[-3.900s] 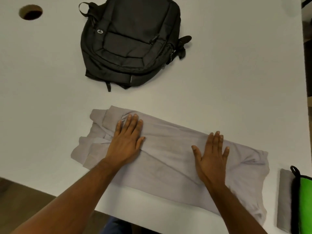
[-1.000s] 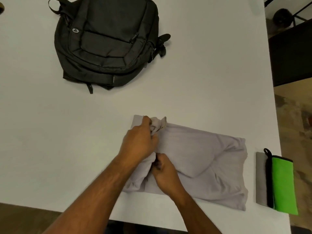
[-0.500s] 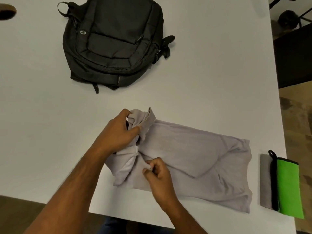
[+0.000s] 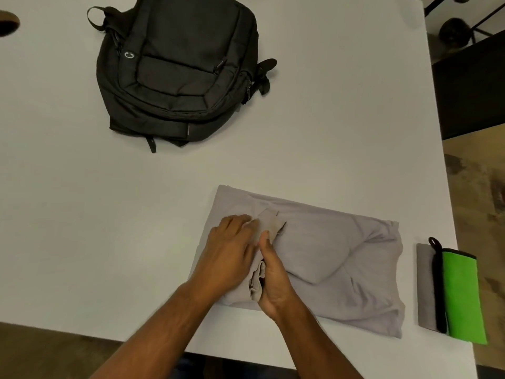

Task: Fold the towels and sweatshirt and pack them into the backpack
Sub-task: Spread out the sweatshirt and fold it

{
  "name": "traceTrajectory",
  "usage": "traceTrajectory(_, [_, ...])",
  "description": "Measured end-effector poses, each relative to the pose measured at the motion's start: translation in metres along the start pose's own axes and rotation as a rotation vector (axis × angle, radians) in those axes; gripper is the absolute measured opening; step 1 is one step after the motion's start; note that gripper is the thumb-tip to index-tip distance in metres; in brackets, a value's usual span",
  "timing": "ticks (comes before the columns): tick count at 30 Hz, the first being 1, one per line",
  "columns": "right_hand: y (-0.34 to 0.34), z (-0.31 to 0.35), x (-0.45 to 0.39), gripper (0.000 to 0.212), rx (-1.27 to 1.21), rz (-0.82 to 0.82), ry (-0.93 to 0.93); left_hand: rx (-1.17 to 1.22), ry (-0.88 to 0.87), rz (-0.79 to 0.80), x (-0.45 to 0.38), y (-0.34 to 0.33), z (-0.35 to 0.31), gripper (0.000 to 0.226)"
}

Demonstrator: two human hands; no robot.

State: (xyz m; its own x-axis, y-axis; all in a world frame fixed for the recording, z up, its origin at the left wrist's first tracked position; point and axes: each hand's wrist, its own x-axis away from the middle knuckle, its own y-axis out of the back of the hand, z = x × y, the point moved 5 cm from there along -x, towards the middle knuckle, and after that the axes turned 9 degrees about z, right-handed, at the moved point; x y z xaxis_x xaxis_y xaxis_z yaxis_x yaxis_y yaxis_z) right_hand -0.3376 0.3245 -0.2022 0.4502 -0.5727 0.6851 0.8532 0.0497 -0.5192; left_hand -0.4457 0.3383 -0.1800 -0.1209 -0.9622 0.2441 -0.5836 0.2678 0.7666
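- Fingers of left hand lowered, pinching sleeve cuff; right hand gripped bunched fabric.
- Sweatshirt flattened on table; half a second earlier its sleeve was lifted.
- Backpack unmoved.

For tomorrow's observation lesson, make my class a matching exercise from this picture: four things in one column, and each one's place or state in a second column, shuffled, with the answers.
Things
1. backpack
2. sweatshirt
3. folded towels
4. hole in table

Places or states
A. at the table's right edge, beside the sweatshirt
B. under both hands, partly folded
C. far left corner of the view
D. lying flat at the far side of the table

Pairs: 1-D, 2-B, 3-A, 4-C
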Motion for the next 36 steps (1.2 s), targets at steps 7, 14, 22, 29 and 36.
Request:
traceTrajectory(7, [0.001, 0.008, -0.002, 0.056, 0.169, -0.129, 0.223, 0.043, 0.008, -0.040, 0.013, -0.040, 0.016, 0.066])
traceTrajectory(14, [-0.001, 0.021, -0.004, 0.076, 0.373, -0.209, 0.401, 0.224, 0.106, -0.190, 0.013, -0.038, 0.028, 0.054])
traceTrajectory(22, [0.004, 0.026, -0.010, 0.080, 0.577, -0.117, 0.408, 0.101, 0.090, -0.146, 0.011, -0.047, 0.022, 0.058])
traceTrajectory(29, [0.005, 0.046, 0.007, 0.061, 0.727, -0.132, 0.401, 0.116, 0.057, -0.157, 0.011, -0.043, 0.001, 0.059])
traceTrajectory(36, [0.061, 0.082, 0.047, 0.055, 0.747, -0.236, 0.449, -0.065, -0.093, -0.123, 0.000, -0.037, -0.042, 0.059])
